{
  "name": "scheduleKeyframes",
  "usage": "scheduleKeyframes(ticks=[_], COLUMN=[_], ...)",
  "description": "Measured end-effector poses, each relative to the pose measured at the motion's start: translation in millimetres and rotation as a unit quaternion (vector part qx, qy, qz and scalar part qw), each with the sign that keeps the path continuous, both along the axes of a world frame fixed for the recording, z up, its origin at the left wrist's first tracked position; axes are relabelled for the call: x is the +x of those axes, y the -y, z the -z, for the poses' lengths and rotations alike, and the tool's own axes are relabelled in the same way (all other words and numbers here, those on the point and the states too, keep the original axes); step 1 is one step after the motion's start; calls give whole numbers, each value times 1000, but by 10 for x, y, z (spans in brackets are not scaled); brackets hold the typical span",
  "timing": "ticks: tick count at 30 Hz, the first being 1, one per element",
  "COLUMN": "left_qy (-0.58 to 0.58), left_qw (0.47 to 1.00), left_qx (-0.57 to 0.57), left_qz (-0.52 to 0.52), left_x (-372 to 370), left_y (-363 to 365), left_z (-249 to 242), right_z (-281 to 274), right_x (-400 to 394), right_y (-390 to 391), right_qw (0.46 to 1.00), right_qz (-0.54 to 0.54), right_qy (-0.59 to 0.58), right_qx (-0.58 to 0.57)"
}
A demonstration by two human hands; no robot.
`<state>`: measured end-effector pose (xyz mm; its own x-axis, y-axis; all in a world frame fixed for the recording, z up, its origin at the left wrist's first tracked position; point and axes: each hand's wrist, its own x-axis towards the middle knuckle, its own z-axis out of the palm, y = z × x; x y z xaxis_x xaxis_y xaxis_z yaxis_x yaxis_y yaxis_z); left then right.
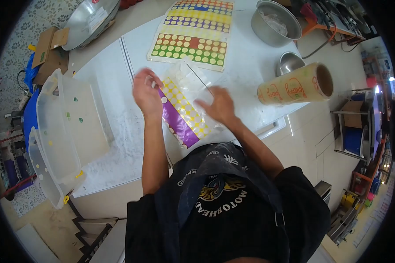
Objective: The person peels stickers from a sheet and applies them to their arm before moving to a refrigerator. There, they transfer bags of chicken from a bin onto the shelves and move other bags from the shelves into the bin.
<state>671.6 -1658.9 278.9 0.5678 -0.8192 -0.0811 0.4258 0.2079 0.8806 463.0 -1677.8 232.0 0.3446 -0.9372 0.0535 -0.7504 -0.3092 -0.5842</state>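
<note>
A sheet of purple and yellow bands with pale round spots lies at a slant in front of me, clear plastic film beside and over it. My left hand is at its upper left edge, fingertips curled in and pinching the edge. On the film's other side is my right hand, blurred by motion, its thumb pointing toward the sheet. From near its fingertips a thin dark line runs up and left over the film. I cannot tell whether the right hand grips anything.
Beyond lies a larger sheet with rows of dots. To the right are a film roll, a metal bowl and a metal pot with plastic inside. Clear plastic tubs stand at the left edge, a steel wok and cardboard box behind.
</note>
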Motion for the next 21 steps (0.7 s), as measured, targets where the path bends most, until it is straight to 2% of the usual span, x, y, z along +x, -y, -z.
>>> scheduleKeyframes(ticks=[1, 2, 3, 5, 6, 8, 9, 12, 15, 18, 21], left_qy=[122, 243, 358, 541, 583, 659, 653, 625, 589, 577, 576], left_qw=[989, 950, 884, 790, 767, 717, 725, 753, 780, 791, 803], left_qx=[72, 139, 204, 191, 186, 177, 174, 171, 178, 177, 144], left_qz=[53, 137, 220, 217, 193, 139, 132, 116, 116, 95, 49], left_x=[-11, -104, -246, -476, -548, -646, -663, -680, -730, -758, -738], left_y=[-88, -160, -253, -468, -518, -577, -586, -619, -674, -714, -731], left_z=[209, 360, 493, 724, 716, 716, 721, 708, 646, 559, 419], right_z=[217, 181, 143, 251, 263, 251, 243, 306, 196, 184, 71], right_x=[-63, -50, -26, 42, 78, 32, -6, -81, -113, -108, -145], right_y=[153, 195, 190, 162, 172, 306, 342, 267, 203, 112, 76], right_qw=[995, 992, 983, 982, 980, 966, 947, 897, 863, 774, 720], right_qz=[33, 37, 41, 11, -5, -25, -36, -26, -34, -15, -31], right_qy=[-69, -122, -175, -172, -170, -77, -32, 172, 220, 366, 432], right_qx=[-63, -20, 26, 79, 103, 246, 317, 405, 454, 516, 542])
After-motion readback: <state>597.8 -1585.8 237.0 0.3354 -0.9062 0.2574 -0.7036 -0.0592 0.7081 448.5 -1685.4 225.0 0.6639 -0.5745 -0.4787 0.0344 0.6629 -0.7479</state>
